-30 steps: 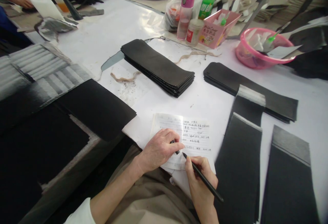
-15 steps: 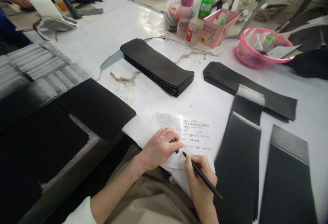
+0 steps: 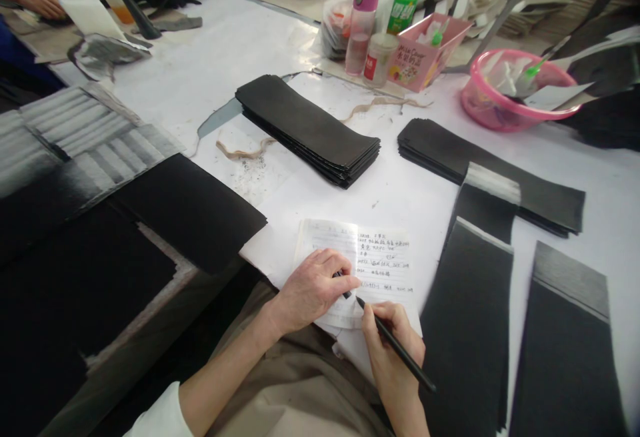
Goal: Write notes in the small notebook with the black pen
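Observation:
An open notebook [image 3: 385, 250] with handwritten lines on its right page lies at the table's near edge. My right hand [image 3: 395, 344] grips a black pen [image 3: 407, 355], its tip touching or just over the lower right page near the fold. Across the left page rests my left hand [image 3: 313, 290], fingers curled and thumb pointing towards the fold. A small black piece that looks like a pen cap [image 3: 346, 292] shows under those fingers, mostly hidden.
Black sheet stacks lie ahead [image 3: 310, 127], at right [image 3: 480, 317] and at left [image 3: 190, 204]. Farther back stand a pink basin [image 3: 500, 114], a pink box [image 3: 417, 57], a pink bottle [image 3: 360, 30] and a green bottle [image 3: 405, 4]. A co-worker's hand [image 3: 37, 0] shows at top left.
The view has shifted very slightly. Both my hands and the pen keep nearly the same place on the notebook. The co-worker's hand at top left has moved a little.

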`<state>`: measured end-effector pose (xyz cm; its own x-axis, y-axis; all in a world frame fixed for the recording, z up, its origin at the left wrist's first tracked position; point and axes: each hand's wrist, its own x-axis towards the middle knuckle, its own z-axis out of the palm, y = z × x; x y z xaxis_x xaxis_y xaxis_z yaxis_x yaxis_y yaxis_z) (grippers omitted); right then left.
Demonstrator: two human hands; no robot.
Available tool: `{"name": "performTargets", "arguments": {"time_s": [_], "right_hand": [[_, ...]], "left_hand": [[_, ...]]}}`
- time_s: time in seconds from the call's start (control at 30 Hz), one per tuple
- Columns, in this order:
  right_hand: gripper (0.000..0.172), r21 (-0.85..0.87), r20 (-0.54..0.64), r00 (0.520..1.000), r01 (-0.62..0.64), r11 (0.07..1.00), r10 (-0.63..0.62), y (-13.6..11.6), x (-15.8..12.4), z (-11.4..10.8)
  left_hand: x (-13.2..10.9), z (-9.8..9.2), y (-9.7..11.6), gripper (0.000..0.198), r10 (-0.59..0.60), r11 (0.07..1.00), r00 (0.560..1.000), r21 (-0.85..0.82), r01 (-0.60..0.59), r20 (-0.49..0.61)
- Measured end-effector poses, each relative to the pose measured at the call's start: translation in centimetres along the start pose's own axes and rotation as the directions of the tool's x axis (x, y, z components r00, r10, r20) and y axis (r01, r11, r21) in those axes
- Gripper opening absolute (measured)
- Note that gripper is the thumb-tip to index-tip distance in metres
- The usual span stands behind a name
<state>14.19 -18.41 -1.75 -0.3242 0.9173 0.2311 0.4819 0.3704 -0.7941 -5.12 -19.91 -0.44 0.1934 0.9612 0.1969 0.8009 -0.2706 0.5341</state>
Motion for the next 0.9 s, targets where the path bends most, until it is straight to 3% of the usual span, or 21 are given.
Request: {"name": "performTargets", "arguments": {"time_s": [0.3, 0.9], "right_hand": [[0.02, -0.012, -0.041, 0.996, -0.081, 0.997, 0.081, -0.04, -0.12, 0.1], [0.02, -0.044, -0.025, 1.0, 0.012, 0.999, -0.013, -0.03, 0.03, 0.03]], "left_hand": [[-0.02, -0.1, -0.05, 0.024, 0.003, 1.0, 1.0, -0.003, -0.003, 0.003], [-0.04, 0.0, -0.09, 0.025, 0.009, 1.0, 1.0, 0.002, -0.009, -0.005]]}}
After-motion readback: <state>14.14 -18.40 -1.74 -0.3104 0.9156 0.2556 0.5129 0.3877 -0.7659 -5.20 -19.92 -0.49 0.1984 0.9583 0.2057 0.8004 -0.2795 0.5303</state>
